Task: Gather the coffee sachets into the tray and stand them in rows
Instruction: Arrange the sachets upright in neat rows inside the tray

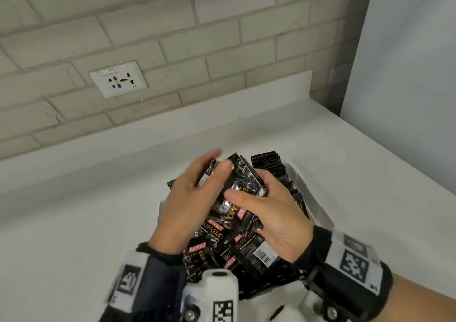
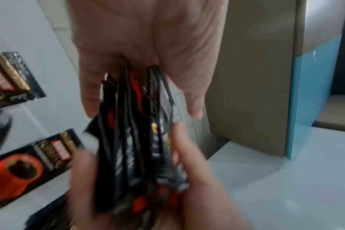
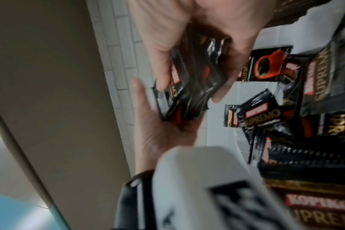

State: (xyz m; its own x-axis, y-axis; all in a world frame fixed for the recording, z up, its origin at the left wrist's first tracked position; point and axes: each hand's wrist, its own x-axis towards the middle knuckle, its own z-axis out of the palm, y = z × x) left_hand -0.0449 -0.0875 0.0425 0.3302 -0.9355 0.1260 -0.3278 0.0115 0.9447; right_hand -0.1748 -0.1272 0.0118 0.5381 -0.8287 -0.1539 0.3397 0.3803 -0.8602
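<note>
Both hands hold one bundle of black Kopiko coffee sachets (image 1: 240, 182) upright above the white tray (image 1: 312, 198). My left hand (image 1: 219, 160) grips the bundle's left side, thumb in front and fingers behind. On the right side my right hand (image 1: 246, 185) curls round it. The left wrist view shows the bundle (image 2: 136, 124) edge-on between the left hand's (image 2: 143, 110) fingers and thumb. In the right wrist view the right hand (image 3: 189, 91) pinches the same bundle (image 3: 189, 74). Loose sachets (image 1: 217, 238) lie flat in the tray. A row of standing sachets (image 1: 267, 161) fills its far right.
The tray sits on a white counter (image 1: 98, 210) against a grey brick wall with a socket plate (image 1: 118, 78). A pale panel (image 1: 407, 75) closes the right side. More loose sachets (image 3: 262, 116) lie scattered beneath the hands.
</note>
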